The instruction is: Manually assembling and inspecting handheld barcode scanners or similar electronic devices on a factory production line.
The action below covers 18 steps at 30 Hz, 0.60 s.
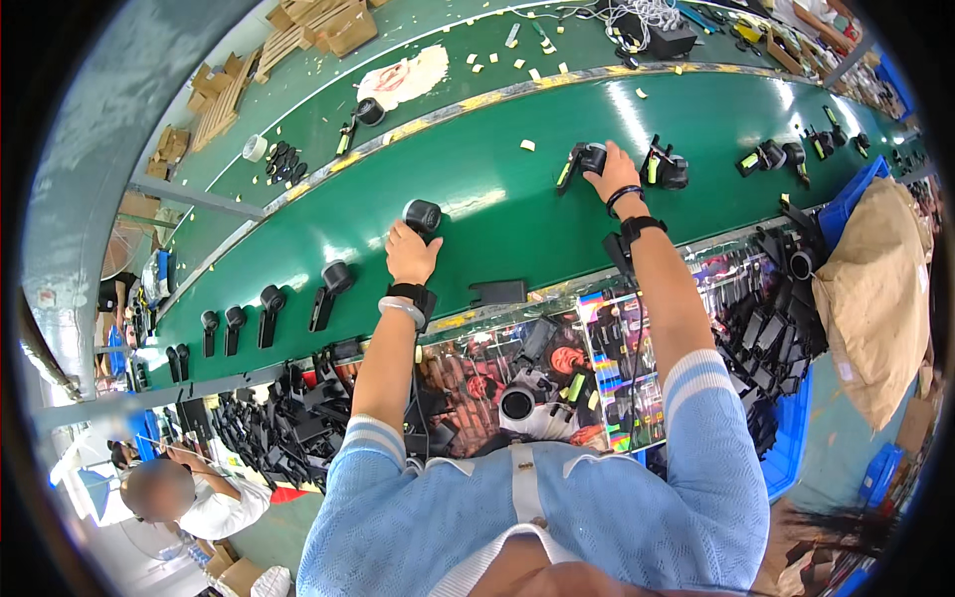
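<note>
My left hand (410,251) grips a black round-headed device (423,214) on the green conveyor belt (497,199). Farther along the belt, my right hand (612,171) closes on a second black device (587,157) that carries a bright green tag. Both wrists wear black bands, and the left one also has a pale bangle. Similar black devices stand in a row (269,308) on the belt to my left, and others with green tags (667,167) lie to my right.
Piles of black plastic parts (288,418) fill the bench below the belt. A blue bin (851,204) and a tan sack (875,289) sit at right. Cardboard pieces (318,25) lie beyond the belt. Another person (179,493) works at lower left.
</note>
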### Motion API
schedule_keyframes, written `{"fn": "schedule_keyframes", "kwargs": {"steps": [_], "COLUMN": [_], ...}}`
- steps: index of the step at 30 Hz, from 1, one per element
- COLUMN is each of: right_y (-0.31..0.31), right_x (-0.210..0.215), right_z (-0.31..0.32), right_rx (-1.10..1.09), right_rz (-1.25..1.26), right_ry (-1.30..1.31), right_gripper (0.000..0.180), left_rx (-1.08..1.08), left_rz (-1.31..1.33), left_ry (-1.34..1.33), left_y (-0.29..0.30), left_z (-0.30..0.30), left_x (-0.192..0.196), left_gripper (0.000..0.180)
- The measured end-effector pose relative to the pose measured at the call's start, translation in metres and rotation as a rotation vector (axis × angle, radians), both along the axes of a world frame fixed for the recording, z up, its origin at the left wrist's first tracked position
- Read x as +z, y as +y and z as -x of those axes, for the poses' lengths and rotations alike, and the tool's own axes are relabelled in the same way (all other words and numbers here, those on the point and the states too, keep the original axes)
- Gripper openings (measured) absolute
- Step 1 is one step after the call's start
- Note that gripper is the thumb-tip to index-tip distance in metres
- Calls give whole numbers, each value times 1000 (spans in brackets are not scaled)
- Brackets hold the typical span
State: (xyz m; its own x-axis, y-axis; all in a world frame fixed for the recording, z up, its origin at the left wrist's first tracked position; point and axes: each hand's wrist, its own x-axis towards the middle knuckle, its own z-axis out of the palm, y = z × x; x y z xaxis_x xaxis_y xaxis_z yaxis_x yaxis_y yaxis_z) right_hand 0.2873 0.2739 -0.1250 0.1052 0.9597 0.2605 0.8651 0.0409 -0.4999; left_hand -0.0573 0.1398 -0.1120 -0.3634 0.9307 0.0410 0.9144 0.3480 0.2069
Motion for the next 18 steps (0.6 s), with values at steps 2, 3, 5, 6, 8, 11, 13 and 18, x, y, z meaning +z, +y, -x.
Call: {"fn": "schedule_keyframes", "kwargs": {"steps": [2,3,5,6,8,11,13,18], "right_y": [3,-2,-23,-39,-79,-132,-161,-211], "right_x": [-4,1,17,31,55,102,115,106], "right_z": [-9,-6,6,10,14,21,24,13], "right_rx": [162,284,460,550,653,797,784,633], "right_rz": [182,120,63,53,153,344,354,464], "right_ry": [112,142,265,318,521,732,760,868], "right_gripper": [71,70,70,70,70,67,67,63], "left_rx": [-48,-85,-61,-49,30,-159,-164,-345], "left_rz": [-146,-217,-318,-326,-252,-66,116,50], "left_ry": [61,-199,-1037,-1035,-1788,-1930,-2187,-2078], "left_y": [-3,-5,-8,-8,-15,-30,-59,-138], "left_z": [-10,-13,-20,-24,-41,-79,-102,-126], "left_x": [13,28,30,33,48,54,63,55], "left_gripper": [71,65,46,46,44,60,66,63]}}
